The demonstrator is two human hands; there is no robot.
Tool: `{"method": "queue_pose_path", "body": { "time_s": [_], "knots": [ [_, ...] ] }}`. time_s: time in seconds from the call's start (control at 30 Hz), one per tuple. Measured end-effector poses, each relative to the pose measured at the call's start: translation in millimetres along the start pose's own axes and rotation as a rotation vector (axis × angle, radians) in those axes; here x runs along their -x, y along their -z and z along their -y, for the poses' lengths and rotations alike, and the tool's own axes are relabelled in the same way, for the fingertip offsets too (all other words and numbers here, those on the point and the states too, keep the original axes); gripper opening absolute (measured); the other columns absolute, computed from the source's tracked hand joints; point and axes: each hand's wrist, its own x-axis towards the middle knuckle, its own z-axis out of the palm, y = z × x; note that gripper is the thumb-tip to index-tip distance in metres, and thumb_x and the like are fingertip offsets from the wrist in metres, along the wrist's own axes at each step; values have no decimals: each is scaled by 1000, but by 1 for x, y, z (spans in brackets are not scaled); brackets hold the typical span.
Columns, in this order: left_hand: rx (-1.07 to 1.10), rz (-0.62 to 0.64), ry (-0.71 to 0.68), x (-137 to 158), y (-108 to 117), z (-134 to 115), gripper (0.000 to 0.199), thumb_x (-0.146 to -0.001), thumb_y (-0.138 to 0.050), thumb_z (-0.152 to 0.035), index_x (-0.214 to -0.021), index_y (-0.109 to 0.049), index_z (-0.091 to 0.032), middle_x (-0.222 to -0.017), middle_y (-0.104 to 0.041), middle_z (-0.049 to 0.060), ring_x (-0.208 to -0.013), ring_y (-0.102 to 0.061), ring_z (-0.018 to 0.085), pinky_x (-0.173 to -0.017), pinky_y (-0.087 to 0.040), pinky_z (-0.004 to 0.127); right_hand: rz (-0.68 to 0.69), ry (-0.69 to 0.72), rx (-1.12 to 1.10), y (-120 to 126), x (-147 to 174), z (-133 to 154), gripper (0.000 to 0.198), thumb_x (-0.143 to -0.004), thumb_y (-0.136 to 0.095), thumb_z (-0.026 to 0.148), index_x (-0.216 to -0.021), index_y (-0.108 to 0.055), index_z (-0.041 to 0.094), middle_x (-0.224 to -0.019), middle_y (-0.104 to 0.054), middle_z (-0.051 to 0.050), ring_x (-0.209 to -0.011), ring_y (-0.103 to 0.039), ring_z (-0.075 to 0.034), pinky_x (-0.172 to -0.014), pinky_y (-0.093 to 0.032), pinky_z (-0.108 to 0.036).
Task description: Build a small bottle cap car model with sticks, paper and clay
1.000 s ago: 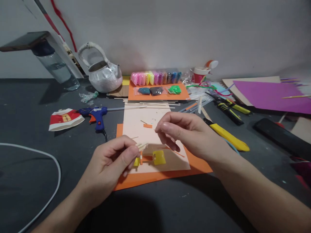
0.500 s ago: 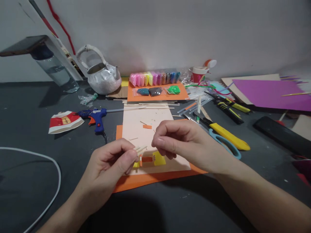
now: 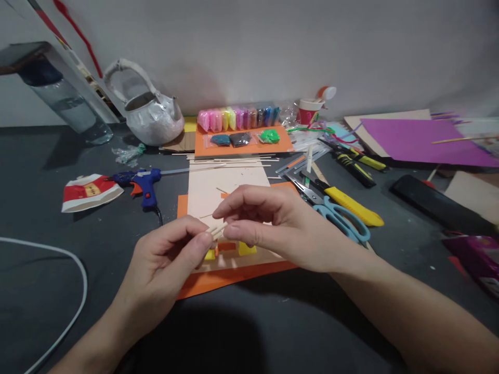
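My left hand (image 3: 171,254) pinches a few short, pale wooden sticks (image 3: 218,230) between thumb and forefinger, their ends pointing right. Close by, my right hand (image 3: 273,223) is curved over the stick ends, its thumb and forefinger apart. The right thumb tip reaches the sticks; whether it presses on them I cannot tell. Beneath the hands lies a pale board (image 3: 202,184) on an orange sheet (image 3: 206,283). Yellow pieces (image 3: 247,249) and an orange strip (image 3: 227,246) rest on the board, partly hidden by my fingers.
A blue glue gun (image 3: 146,186) lies left, near a crumpled red-and-white paper cup (image 3: 91,192). Blue-handled scissors (image 3: 341,215), a yellow cutter (image 3: 354,206) and pliers (image 3: 354,167) lie right. Behind stand a silver kettle (image 3: 154,122) and colourful clay packs (image 3: 239,118). Several long sticks (image 3: 249,160) lie behind the board.
My right hand has moved left to the stick ends, and its thumb and forefinger have spread apart. The left hand still holds the sticks. The view has shifted slightly.
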Motion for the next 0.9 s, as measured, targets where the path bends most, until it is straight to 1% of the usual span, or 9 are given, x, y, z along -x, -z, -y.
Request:
{"method": "queue_pose_path", "body": {
  "time_s": [0.2, 0.33, 0.43, 0.53, 0.6, 0.63, 0.73, 0.8, 0.9],
  "knots": [
    [-286, 75, -192, 0, 2, 1, 21, -95, -56, -23, -77, -67, -24, -66, -59, -7, -58, -51, 8, -56, -39, 20, 94, -64, 47, 0, 4, 0, 11, -89, -71, 21, -82, -65, 14, -69, -59, 5, -57, -52, -5, -51, -42, -15],
    [-380, 100, -264, -3, 2, -1, 21, -96, -54, -24, -79, -67, -22, -69, -64, -5, -65, -59, 11, -60, -41, 22, 107, -47, 191, 2, 5, 4, 10, -90, -69, 19, -82, -65, 14, -69, -60, 4, -58, -53, -5, -53, -43, -15],
    [-410, 71, -272, -13, 3, -6, 24, -97, -52, -28, -80, -67, -22, -72, -66, -4, -65, -58, 12, -61, -41, 23, 68, 1, 208, 11, -1, 5, 10, -92, -63, 22, -85, -65, 14, -72, -64, 2, -60, -57, -7, -56, -46, -18],
    [-457, 15, -240, -27, 7, -8, 23, -96, -53, -31, -80, -65, -21, -72, -63, -4, -65, -55, 12, -62, -40, 24, -103, 87, 315, 29, -7, 5, 13, -92, -61, 26, -86, -65, 15, -75, -65, 1, -60, -58, -8, -57, -47, -21],
    [-451, -53, -194, -32, 13, -5, 22, -95, -54, -31, -79, -63, -21, -69, -59, -4, -63, -52, 11, -60, -38, 24, -162, 74, 537, 41, -6, 3, 16, -91, -64, 29, -85, -66, 15, -78, -67, -1, -64, -59, -11, -60, -45, -24],
    [-431, -92, -166, -33, 15, -2, 21, -95, -54, -30, -78, -62, -21, -67, -56, -4, -62, -50, 11, -59, -38, 24, -133, 33, 675, 45, -3, 1, 17, -90, -65, 31, -88, -67, 15, -81, -69, -2, -67, -60, -13, -62, -45, -26],
    [-325, -172, -70, -29, 22, 10, 21, -95, -55, -33, -78, -61, -21, -65, -54, -4, -62, -48, 12, -60, -38, 24, 84, -70, 1008, 45, 15, -13, 24, -86, -73, 33, -102, -69, 16, -96, -70, -8, -84, -63, -20, -70, -48, -30],
    [-248, -174, -3, -25, 23, 19, 23, -95, -55, -35, -78, -60, -21, -65, -55, -3, -63, -49, 12, -61, -39, 24, 164, -48, 1077, 36, 27, -27, 35, -80, -81, 33, -107, -69, 15, -106, -67, -12, -97, -62, -25, -81, -49, -35],
    [-139, -165, 57, -20, 22, 30, 24, -96, -55, -36, -78, -60, -20, -66, -56, -3, -62, -51, 12, -62, -41, 24, 169, 8, 1113, 22, 37, -45, 30, -83, -78, 30, -105, -67, 13, -110, -64, -14, -103, -58, -27, -86, -49, -38]
  ]
}}
